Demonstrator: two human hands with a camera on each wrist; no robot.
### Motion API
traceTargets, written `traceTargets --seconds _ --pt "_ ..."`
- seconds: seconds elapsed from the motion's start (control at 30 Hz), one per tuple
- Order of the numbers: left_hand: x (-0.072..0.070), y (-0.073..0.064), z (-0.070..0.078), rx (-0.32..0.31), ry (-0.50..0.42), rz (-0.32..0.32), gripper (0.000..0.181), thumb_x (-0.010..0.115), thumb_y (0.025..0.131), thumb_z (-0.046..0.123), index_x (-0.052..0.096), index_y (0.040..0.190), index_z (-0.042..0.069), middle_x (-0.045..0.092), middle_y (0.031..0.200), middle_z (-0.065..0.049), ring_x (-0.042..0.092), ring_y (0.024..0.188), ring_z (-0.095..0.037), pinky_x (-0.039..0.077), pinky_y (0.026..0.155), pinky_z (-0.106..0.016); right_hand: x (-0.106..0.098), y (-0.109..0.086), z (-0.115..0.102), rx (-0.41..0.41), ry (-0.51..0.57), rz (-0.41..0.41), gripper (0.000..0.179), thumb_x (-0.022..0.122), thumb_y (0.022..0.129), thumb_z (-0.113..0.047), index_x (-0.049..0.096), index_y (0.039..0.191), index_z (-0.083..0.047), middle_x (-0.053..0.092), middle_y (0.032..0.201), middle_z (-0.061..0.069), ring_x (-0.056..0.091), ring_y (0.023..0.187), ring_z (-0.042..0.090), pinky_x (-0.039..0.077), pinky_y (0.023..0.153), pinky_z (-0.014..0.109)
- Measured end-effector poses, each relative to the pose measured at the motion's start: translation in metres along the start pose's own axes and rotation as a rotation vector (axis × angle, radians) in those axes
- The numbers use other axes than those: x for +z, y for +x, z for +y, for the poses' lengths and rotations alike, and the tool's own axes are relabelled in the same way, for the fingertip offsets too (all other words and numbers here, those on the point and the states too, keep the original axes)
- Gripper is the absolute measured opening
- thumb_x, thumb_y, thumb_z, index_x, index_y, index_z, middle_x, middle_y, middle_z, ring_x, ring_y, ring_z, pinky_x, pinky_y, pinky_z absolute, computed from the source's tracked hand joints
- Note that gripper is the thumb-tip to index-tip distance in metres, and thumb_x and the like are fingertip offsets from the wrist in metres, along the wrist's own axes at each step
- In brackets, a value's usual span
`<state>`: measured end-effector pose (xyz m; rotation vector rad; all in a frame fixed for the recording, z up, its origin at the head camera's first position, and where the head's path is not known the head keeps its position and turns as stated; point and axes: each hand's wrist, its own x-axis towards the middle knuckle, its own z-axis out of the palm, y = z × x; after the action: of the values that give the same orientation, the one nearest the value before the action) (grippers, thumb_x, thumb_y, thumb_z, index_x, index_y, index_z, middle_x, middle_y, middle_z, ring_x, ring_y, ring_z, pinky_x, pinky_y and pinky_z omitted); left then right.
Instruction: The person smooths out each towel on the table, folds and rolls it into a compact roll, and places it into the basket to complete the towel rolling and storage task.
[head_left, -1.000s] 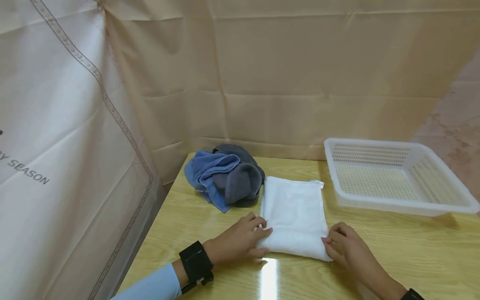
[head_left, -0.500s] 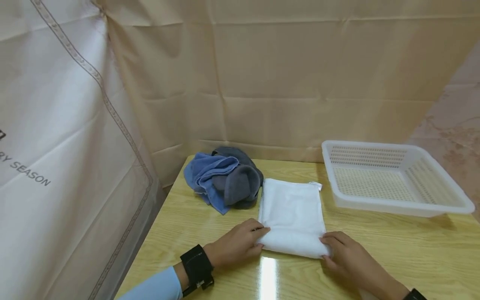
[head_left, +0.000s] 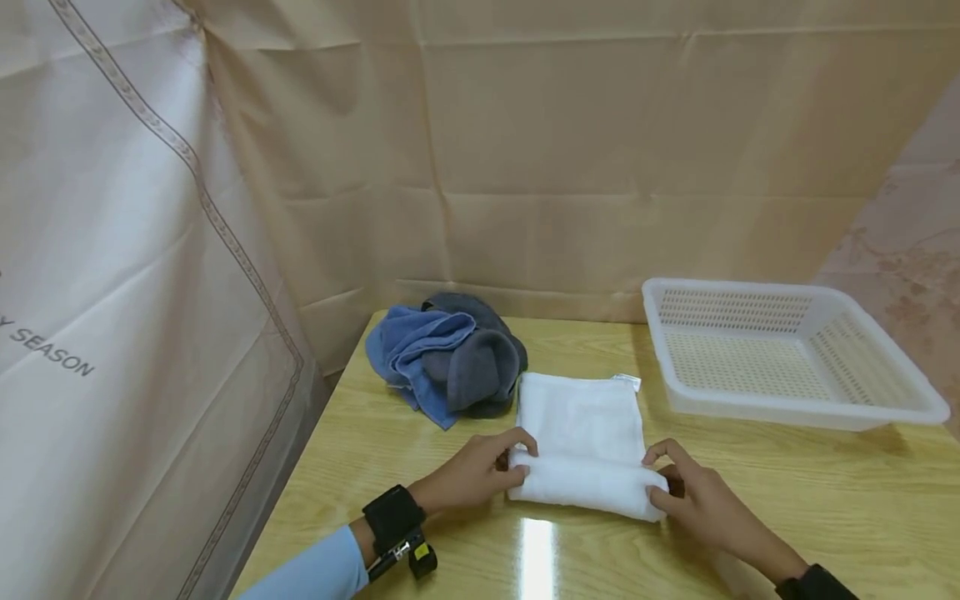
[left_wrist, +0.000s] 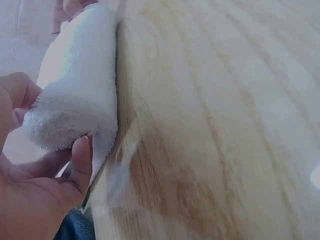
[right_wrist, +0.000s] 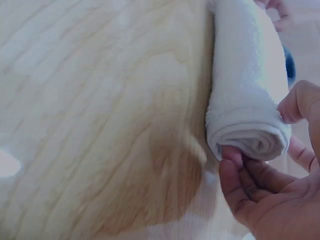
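Both left hand point(head_left: 474, 468) and right hand point(head_left: 701, 502) pinch the part-rolled white towel point(head_left: 583, 482), which partly hides their fingers point(right_wrist: 233, 182).

We see the left hand point(left_wrist: 37, 197) gripping the near end of a fluffy white towel roll point(left_wrist: 85, 65) lying on a pale wood-grained counter point(left_wrist: 215, 125), with the right hand point(left_wrist: 74, 7), partly visible, at the far end and a patch of dark blue fabric point(left_wrist: 76, 227) showing at the bottom edge, lower left.
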<state>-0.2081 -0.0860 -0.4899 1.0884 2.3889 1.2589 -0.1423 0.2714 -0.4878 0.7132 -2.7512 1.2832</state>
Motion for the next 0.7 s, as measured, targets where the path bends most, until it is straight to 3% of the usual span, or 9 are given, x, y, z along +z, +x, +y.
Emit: traceTargets --seconds 0.07,0.13,0.2,0.3,0.4,0.47,0.57,0.63,0.7 --pt "0.000 0.002 0.000 0.010 0.027 0.031 0.015 0.061 0.105 0.023 0.065 0.118 0.026 0.056 0.087 0.009 0.051 0.073 -0.002 0.046 0.066 -0.020 0.001 0.002 0.000 0.028 -0.012 0.027 0.028 0.069 0.096 -0.003 0.051 0.113 -0.015 0.059 0.077 -0.008 0.045 0.061 -0.003 0.043 0.051 0.023" --pt "0.001 0.003 -0.001 0.046 0.098 0.048 0.014 0.059 0.106 0.023 0.069 0.116 0.022 0.058 0.100 0.007 0.054 0.083 -0.002 0.048 0.073 -0.018 0.004 0.002 0.000 -0.011 -0.085 0.087 0.023 0.072 0.094 -0.002 0.058 0.107 -0.016 0.058 0.083 -0.007 0.047 0.064 -0.002 0.044 0.052 0.022" --pt "0.001 0.003 0.000 0.110 0.207 0.053 0.017 0.057 0.108 0.023 0.072 0.114 0.018 0.057 0.112 0.004 0.055 0.094 -0.002 0.049 0.080 -0.017 0.007 0.000 -0.001 -0.112 -0.218 0.150 0.020 0.076 0.091 -0.004 0.064 0.101 -0.016 0.061 0.096 -0.004 0.054 0.073 -0.001 0.047 0.057 0.020" --pt "-0.001 0.000 0.001 0.210 0.389 0.048 0.024 0.056 0.108 0.027 0.074 0.117 0.014 0.058 0.119 0.001 0.056 0.108 -0.005 0.048 0.090 -0.017 0.010 -0.004 -0.002 -0.301 -0.433 0.239 0.010 0.077 0.094 -0.019 0.073 0.099 -0.012 0.059 0.105 0.001 0.054 0.082 0.006 0.046 0.062 0.016" --pt "-0.004 -0.005 0.004 0.257 0.541 0.017 0.039 0.062 0.104 0.040 0.070 0.130 0.012 0.056 0.126 0.000 0.052 0.116 -0.011 0.046 0.098 -0.022 0.010 -0.006 -0.002 -0.407 -0.538 0.260 0.046 0.068 0.097 -0.051 0.076 0.105 -0.006 0.061 0.111 0.004 0.054 0.093 0.015 0.045 0.076 0.015" --pt "-0.005 -0.007 0.004 0.261 0.612 -0.002 0.054 0.069 0.098 0.047 0.064 0.139 0.012 0.054 0.131 0.001 0.049 0.117 -0.014 0.044 0.101 -0.026 0.010 -0.006 -0.003 -0.430 -0.556 0.250 0.062 0.056 0.099 -0.061 0.075 0.107 -0.003 0.062 0.113 0.005 0.056 0.099 0.019 0.042 0.087 0.015" --pt "-0.004 -0.008 0.005 0.280 0.676 -0.005 0.063 0.076 0.093 0.046 0.061 0.142 0.010 0.054 0.133 0.000 0.047 0.119 -0.016 0.043 0.102 -0.028 0.010 -0.004 -0.002 -0.462 -0.581 0.230 0.064 0.042 0.103 -0.055 0.071 0.107 0.001 0.062 0.113 0.009 0.060 0.101 0.023 0.043 0.092 0.016" --pt "-0.002 -0.008 0.005 0.293 0.676 0.008 0.060 0.078 0.092 0.038 0.061 0.141 0.008 0.056 0.132 -0.001 0.048 0.120 -0.016 0.042 0.103 -0.027 0.009 -0.003 -0.001 -0.468 -0.609 0.223 0.049 0.053 0.100 -0.043 0.070 0.106 0.002 0.063 0.111 0.010 0.063 0.098 0.022 0.049 0.086 0.018" --pt "0.000 -0.007 0.004 0.292 0.653 0.023 0.057 0.077 0.093 0.032 0.060 0.141 0.005 0.057 0.131 -0.002 0.050 0.120 -0.015 0.042 0.104 -0.025 0.008 -0.001 0.000 -0.444 -0.622 0.208 0.036 0.069 0.088 -0.030 0.070 0.106 0.001 0.064 0.109 0.009 0.065 0.095 0.022 0.054 0.078 0.024"
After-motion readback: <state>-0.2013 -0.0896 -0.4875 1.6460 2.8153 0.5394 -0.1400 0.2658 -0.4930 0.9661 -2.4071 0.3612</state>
